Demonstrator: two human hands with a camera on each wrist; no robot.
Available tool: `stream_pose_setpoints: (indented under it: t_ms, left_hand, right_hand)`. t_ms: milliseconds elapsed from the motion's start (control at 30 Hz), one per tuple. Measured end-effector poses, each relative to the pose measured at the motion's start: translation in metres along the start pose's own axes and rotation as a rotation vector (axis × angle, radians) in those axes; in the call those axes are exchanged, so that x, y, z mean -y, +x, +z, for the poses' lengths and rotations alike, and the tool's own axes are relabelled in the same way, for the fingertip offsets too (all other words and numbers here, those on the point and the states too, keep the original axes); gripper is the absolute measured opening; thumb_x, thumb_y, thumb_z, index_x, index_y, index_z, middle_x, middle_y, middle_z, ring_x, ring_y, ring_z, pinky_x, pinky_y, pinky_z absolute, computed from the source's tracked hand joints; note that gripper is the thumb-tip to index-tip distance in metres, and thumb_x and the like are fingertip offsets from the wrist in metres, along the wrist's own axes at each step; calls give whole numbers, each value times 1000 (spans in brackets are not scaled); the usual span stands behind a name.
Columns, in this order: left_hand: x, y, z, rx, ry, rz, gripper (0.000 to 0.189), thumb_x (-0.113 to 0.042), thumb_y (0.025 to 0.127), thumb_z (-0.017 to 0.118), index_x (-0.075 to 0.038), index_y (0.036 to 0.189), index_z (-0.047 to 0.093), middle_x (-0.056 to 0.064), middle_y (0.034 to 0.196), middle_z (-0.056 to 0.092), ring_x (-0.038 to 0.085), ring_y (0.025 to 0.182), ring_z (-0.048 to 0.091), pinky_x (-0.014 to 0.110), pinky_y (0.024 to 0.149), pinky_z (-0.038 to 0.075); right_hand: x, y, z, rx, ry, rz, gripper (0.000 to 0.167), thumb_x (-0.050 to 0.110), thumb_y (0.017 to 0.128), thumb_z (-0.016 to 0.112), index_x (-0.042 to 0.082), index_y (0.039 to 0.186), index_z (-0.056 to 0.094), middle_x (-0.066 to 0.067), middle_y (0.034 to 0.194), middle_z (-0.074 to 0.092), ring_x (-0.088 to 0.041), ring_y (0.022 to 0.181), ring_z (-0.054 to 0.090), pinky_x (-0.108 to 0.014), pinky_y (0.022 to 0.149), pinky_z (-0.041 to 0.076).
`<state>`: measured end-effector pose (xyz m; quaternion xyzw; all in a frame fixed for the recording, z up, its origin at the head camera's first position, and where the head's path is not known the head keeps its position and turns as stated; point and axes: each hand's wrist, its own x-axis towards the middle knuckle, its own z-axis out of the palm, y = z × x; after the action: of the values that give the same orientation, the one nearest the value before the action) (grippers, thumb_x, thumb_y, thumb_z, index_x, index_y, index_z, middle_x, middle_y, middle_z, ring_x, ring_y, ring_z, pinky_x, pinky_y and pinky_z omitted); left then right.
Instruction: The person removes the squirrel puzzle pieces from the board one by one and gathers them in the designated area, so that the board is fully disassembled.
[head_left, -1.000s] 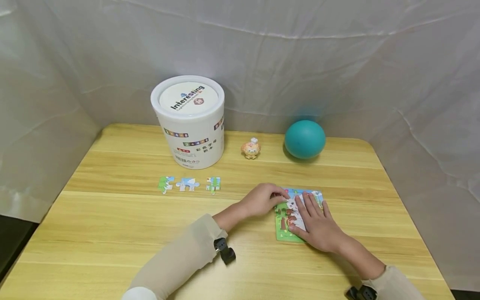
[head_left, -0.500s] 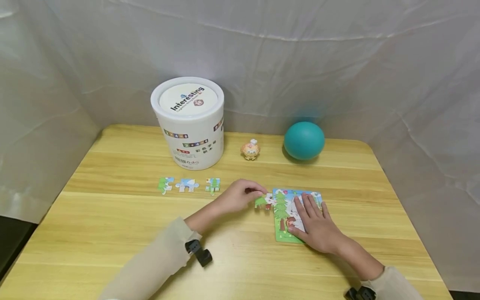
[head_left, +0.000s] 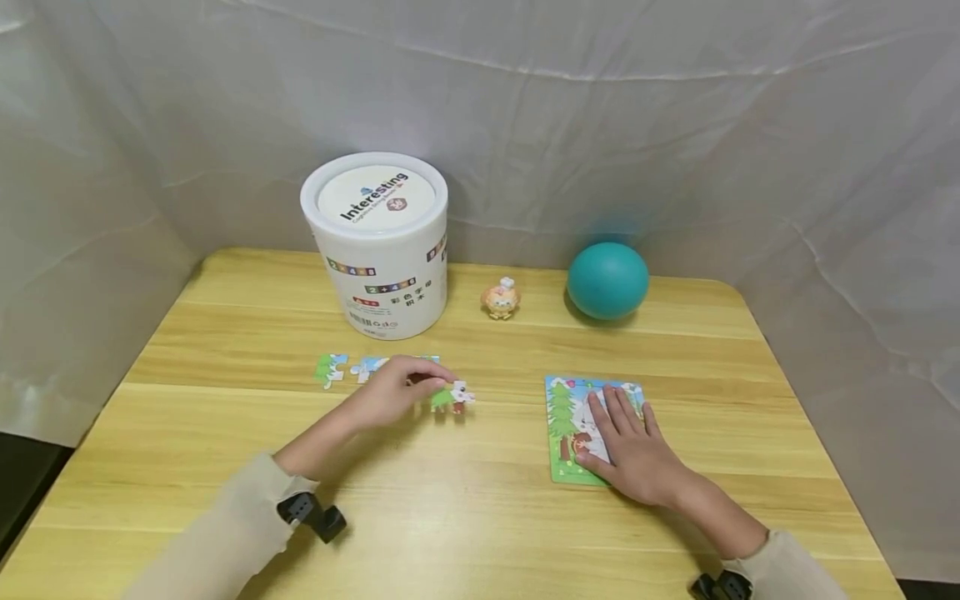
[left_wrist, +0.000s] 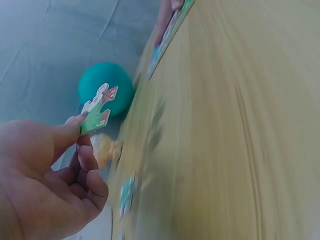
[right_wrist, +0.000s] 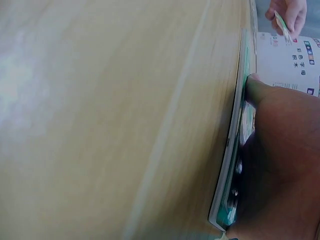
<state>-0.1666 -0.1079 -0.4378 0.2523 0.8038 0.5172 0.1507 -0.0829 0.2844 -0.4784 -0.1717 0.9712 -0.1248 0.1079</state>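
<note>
Between thumb and fingertips, my left hand (head_left: 392, 392) pinches a jigsaw piece (left_wrist: 95, 117) printed in green, white and red. It is raised above the table, left of the puzzle board. My right hand (head_left: 636, 454) lies spread on the jigsaw puzzle board (head_left: 561, 417), covering its right part. A pine tree and a white animal show on the uncovered part. At the left, a green-and-blue puzzle piece (head_left: 330, 370) lies on the table. A blue-and-white piece (head_left: 366, 367) lies beside it, and the left hand partly hides the pieces there.
A white lidded bucket (head_left: 397, 287) stands at the back left of the wooden table (head_left: 480, 517). Right of it are a small orange figurine (head_left: 501, 299) and a teal ball (head_left: 607, 281). Grey cloth (head_left: 570, 150) hangs behind and at both sides.
My left hand has lifted the jigsaw piece off the puzzle board and carried it left toward the loose pieces. Where it was, the printed pine tree now shows. My right hand has stayed put.
</note>
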Motion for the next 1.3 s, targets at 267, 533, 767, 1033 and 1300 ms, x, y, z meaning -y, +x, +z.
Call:
stream_pose_setpoints:
  t_ms: [267, 533, 767, 1033, 1300]
  left_hand:
    - [19, -32, -36, -48, 72, -20, 18, -7, 100, 63, -7, 114, 76, 6, 112, 74, 19, 97, 65, 29, 83, 54]
    - [29, -72, -74, -71, 158, -110, 18, -10, 101, 63, -9, 114, 76, 7, 114, 73, 20, 102, 62, 28, 84, 52]
    - [38, -95, -100, -57, 219, -163, 18, -12, 102, 63, -11, 113, 76, 4, 113, 72, 16, 101, 62, 27, 83, 52]
    - [50, -105, -111, -40, 273, -208, 19, -8, 101, 62, -10, 113, 76, 10, 118, 72, 30, 114, 63, 25, 88, 52]
    - [57, -103, -108, -32, 281, -185, 17, -8, 100, 64, -9, 112, 76, 9, 116, 72, 26, 110, 64, 26, 87, 53]
  right_hand:
    - [0, 2, 0, 37, -14, 20, 94, 65, 101, 46, 7, 164, 7, -21, 169, -3, -40, 154, -5, -66, 118, -5]
    - [1, 1, -1, 20, -7, 13, 93, 64, 101, 46, 6, 163, 9, -22, 168, -1, -41, 154, -3, -66, 119, -5]
    - [5, -2, -2, -46, 26, -25, 91, 61, 101, 50, 3, 162, 15, -28, 166, 6, -46, 153, 3, -69, 117, -2]
    - [4, -1, -2, -7, -7, 0, 92, 64, 101, 46, 4, 163, 12, -25, 167, 3, -43, 154, 1, -66, 119, -3]
    - [14, -4, -12, -25, -2, -3, 89, 55, 102, 53, -1, 161, 18, -29, 166, 8, -47, 152, 6, -71, 116, 2]
